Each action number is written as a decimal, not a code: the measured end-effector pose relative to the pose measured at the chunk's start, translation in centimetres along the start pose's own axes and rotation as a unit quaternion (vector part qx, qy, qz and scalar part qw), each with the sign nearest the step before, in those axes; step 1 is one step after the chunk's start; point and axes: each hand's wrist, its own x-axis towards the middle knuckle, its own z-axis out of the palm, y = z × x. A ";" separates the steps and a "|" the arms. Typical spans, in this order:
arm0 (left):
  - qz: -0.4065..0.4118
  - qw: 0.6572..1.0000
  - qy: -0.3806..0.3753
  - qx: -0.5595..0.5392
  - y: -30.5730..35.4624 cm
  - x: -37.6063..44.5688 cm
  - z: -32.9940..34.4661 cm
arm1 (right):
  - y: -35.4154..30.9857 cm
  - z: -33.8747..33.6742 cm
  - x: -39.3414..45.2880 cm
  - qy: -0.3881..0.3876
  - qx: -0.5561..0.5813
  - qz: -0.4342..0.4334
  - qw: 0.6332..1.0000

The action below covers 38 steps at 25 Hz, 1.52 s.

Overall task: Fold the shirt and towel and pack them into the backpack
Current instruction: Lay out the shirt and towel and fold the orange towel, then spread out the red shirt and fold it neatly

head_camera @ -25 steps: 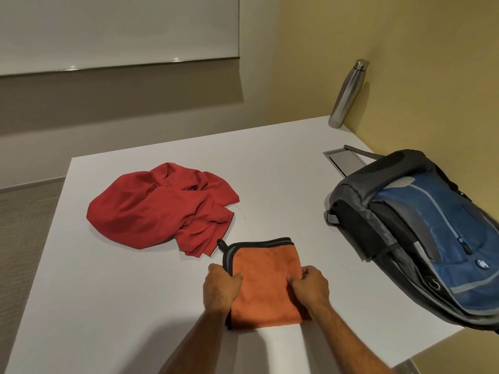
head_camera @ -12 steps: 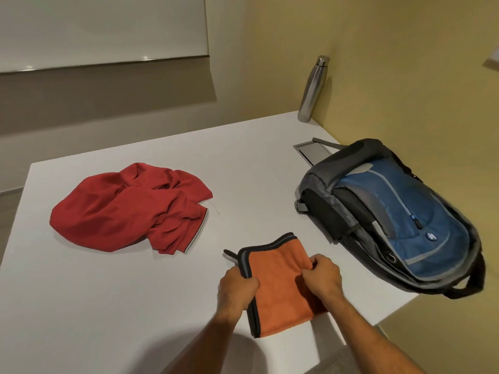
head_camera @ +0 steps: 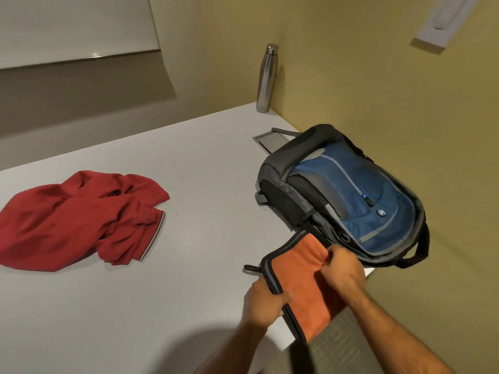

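Observation:
The folded orange towel [head_camera: 299,273] with dark trim is held over the table's near right corner, its far edge touching the backpack. My left hand [head_camera: 263,302] grips the towel's left edge. My right hand [head_camera: 343,271] pinches its right side. The blue and grey backpack [head_camera: 351,195] lies on its back at the table's right edge by the wall. The red shirt [head_camera: 78,220] lies crumpled and unfolded on the left of the white table [head_camera: 189,163].
A steel bottle [head_camera: 267,79] stands at the table's far right corner against the yellow wall. A recessed metal cable hatch [head_camera: 270,143] sits in the tabletop just behind the backpack. Carpeted floor [head_camera: 340,352] shows below the table's near edge.
Both hands have carried the folded towel to the right, from the table's front middle to the backpack's near edge. The shirt and the backpack have not moved.

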 end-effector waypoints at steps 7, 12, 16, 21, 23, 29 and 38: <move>0.357 0.844 0.224 0.333 -0.8 0.0 -0.3 | 4.0 3.9 -1.7 0.054 -0.002 -0.205 0.977; 0.432 0.724 0.118 0.524 -4.0 1.6 1.3 | 5.1 6.6 -2.4 -0.123 -0.086 -0.255 0.955; 0.329 0.771 0.067 0.541 -4.4 2.0 2.6 | 5.7 5.9 -1.2 -0.151 -0.111 -0.274 0.943; 0.311 0.782 0.065 0.536 -4.4 2.4 3.5 | 5.9 5.6 -0.1 -0.157 -0.099 -0.289 0.939; 0.310 0.783 0.065 0.536 -4.2 2.3 3.6 | 6.1 5.5 0.2 -0.163 -0.102 -0.292 0.937; 0.326 0.795 0.032 0.511 -3.3 1.5 1.7 | 5.8 5.9 0.1 -0.137 -0.104 -0.288 0.942; 0.238 0.806 0.156 0.519 -0.5 -1.1 -11.0 | -2.7 6.1 -1.5 0.013 0.013 -0.348 0.937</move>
